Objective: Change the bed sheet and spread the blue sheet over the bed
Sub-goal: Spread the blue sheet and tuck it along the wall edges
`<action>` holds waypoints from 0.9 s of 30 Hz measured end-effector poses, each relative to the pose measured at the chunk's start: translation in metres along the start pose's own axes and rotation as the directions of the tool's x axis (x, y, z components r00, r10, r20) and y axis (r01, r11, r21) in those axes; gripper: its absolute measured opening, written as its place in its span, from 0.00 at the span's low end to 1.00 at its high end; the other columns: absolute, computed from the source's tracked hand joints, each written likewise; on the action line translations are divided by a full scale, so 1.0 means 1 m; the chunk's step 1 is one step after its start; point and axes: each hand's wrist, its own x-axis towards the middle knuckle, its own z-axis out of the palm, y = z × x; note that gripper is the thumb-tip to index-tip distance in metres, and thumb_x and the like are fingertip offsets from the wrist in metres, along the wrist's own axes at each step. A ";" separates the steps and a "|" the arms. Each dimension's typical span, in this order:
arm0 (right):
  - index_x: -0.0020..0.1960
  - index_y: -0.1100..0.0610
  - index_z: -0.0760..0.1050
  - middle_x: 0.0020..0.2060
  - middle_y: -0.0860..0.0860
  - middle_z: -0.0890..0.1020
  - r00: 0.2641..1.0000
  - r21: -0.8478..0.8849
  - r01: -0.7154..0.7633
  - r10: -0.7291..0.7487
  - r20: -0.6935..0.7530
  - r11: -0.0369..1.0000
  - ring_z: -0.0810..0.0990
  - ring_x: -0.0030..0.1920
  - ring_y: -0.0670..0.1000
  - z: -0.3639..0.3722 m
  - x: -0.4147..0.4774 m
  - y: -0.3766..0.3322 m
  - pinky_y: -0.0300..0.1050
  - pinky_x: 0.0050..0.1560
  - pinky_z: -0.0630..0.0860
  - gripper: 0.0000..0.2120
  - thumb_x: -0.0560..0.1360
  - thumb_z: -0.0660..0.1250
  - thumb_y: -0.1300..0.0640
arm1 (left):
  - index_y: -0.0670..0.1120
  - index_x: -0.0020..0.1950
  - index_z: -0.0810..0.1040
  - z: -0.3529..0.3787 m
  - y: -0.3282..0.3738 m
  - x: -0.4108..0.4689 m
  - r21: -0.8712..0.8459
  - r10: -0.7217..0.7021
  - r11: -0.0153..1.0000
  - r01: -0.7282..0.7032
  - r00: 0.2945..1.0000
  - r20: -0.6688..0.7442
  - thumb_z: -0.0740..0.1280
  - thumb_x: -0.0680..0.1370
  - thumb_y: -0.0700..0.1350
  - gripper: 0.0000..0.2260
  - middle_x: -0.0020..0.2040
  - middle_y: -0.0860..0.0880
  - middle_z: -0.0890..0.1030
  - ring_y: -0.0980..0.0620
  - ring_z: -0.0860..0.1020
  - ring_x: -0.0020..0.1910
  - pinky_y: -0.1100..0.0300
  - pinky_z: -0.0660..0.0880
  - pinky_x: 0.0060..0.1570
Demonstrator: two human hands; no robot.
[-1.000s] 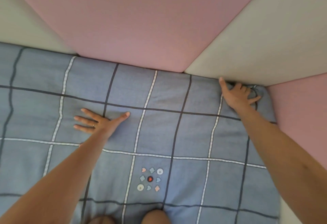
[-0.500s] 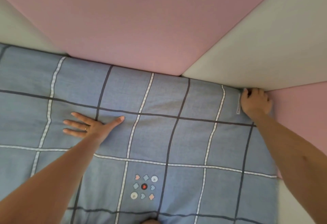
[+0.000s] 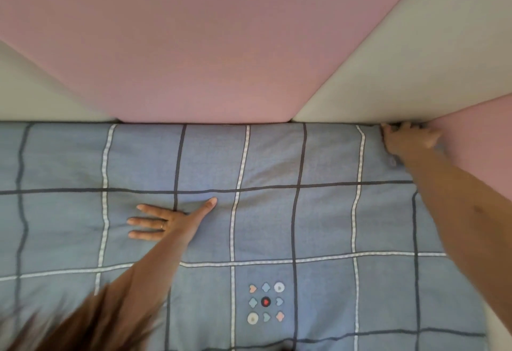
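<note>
at the sheet (image 3: pixel 271 162) corner, right hand (image 3: pixel 407 141) fingertips hide.

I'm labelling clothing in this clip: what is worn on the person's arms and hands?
Both forearms are bare: no sleeves, gloves or watch. The left hand wears a thin ring on one finger. The right hand shows none, though it is partly hidden.
</note>
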 end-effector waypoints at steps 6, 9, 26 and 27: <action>0.74 0.55 0.61 0.74 0.55 0.62 0.668 0.158 0.651 -0.462 -0.583 0.743 0.54 0.76 0.58 0.101 -0.206 -0.047 0.56 0.75 0.38 0.26 0.78 0.52 0.46 | 0.47 0.74 0.28 0.001 -0.004 -0.001 -0.041 0.014 0.999 -0.013 1.000 0.021 0.67 0.50 0.77 0.70 0.75 0.43 0.29 0.39 0.31 0.74 0.38 0.36 0.70; 0.76 0.48 0.56 0.77 0.51 0.54 0.631 -0.008 0.732 -0.682 -0.371 0.681 0.54 0.76 0.58 0.162 -0.245 -0.073 0.63 0.73 0.44 0.30 0.76 0.54 0.41 | 0.46 0.75 0.30 0.003 -0.005 0.002 -0.060 0.041 0.997 -0.041 0.999 0.007 0.59 0.43 0.79 0.72 0.76 0.42 0.32 0.37 0.33 0.74 0.37 0.35 0.69; 0.75 0.48 0.58 0.76 0.54 0.58 0.648 -0.076 0.682 -0.649 -0.399 0.728 0.57 0.74 0.59 0.193 -0.223 -0.086 0.69 0.69 0.49 0.35 0.70 0.56 0.42 | 0.48 0.73 0.26 0.018 -0.011 0.015 -0.038 0.035 0.999 -0.037 0.997 -0.062 0.69 0.52 0.76 0.70 0.74 0.46 0.27 0.40 0.28 0.73 0.36 0.34 0.68; 0.75 0.48 0.58 0.76 0.54 0.58 0.647 -0.068 0.684 -0.648 -0.402 0.726 0.57 0.74 0.59 0.194 -0.223 -0.086 0.69 0.69 0.49 0.34 0.70 0.56 0.42 | 0.48 0.73 0.26 0.019 -0.012 0.016 -0.036 0.039 0.999 -0.042 0.997 -0.070 0.70 0.52 0.75 0.70 0.74 0.46 0.26 0.40 0.28 0.73 0.36 0.34 0.68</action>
